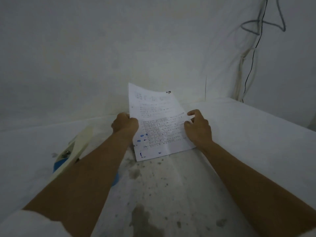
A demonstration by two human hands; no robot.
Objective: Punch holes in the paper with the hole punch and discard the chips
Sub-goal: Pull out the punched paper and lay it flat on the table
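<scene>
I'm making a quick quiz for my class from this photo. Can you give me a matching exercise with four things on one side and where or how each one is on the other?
Things:
1. left hand
2. right hand
3. hole punch
4. cables

States:
A. hanging down the wall at far right
B. closed on the paper's left edge
C. lying on the table, partly under the left forearm
D. fingers loose at the paper's right edge

Pairs: 1-B, 2-D, 3-C, 4-A. The paper is printed, with blue marks near its lower left.
</scene>
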